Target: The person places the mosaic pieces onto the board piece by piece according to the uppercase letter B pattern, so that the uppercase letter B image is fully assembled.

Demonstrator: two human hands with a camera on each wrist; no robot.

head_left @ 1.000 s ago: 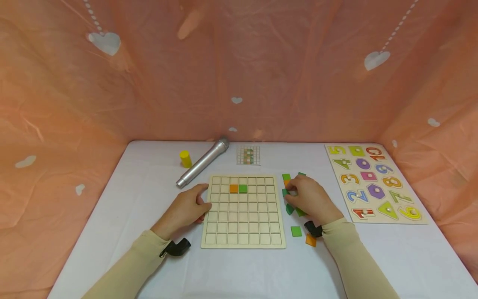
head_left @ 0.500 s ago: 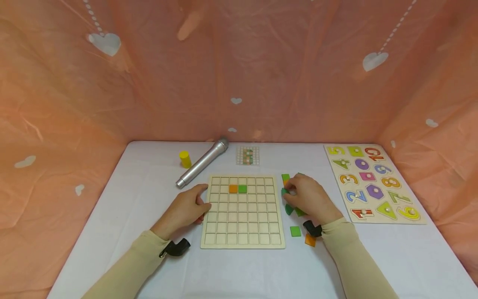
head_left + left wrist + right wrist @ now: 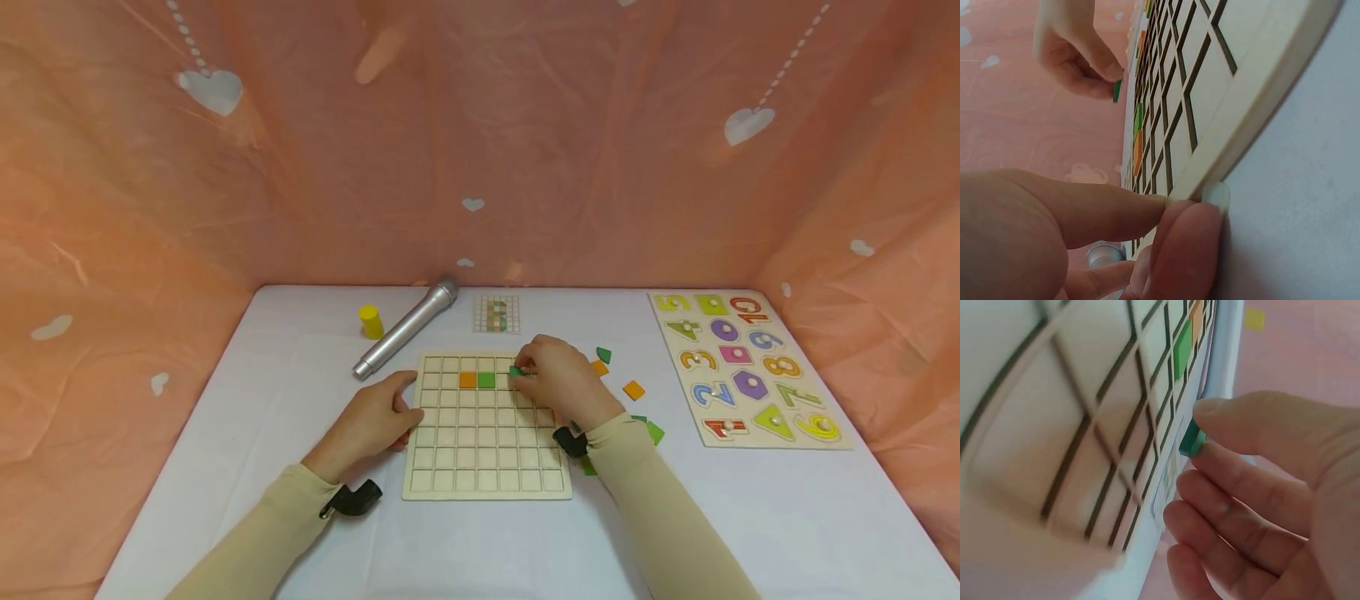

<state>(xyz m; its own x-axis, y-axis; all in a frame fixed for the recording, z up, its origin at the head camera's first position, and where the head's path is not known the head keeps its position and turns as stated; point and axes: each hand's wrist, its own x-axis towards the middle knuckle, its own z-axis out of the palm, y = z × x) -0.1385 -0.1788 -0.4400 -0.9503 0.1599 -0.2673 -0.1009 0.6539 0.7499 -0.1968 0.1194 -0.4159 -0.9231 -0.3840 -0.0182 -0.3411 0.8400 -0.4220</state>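
Note:
A pale wooden grid board (image 3: pixel 456 457) lies on the white table. An orange square tile (image 3: pixel 468 380) and a light green square tile (image 3: pixel 486 380) sit side by side in its second row from the far edge. At the board's left edge, my left hand (image 3: pixel 367 421) holds the rim between thumb and fingers, as the left wrist view shows. My right hand (image 3: pixel 566 379) is over the upper right part of the board. Between its thumb and index finger it pinches a small dark green tile (image 3: pixel 1192 440), whose full outline is partly covered.
Loose green and orange tiles (image 3: pixel 634 390) lie right of the board, some hidden by the right arm. Behind the board are a pattern card (image 3: pixel 497 314), a silver microphone (image 3: pixel 408 327) and a yellow cylinder (image 3: pixel 371 322). A number-and-shape puzzle (image 3: pixel 750 367) lies at far right.
My right hand has moved left from the loose tiles to above the board, carrying a dark green tile. More of the loose tiles now show. The left hand stays put.

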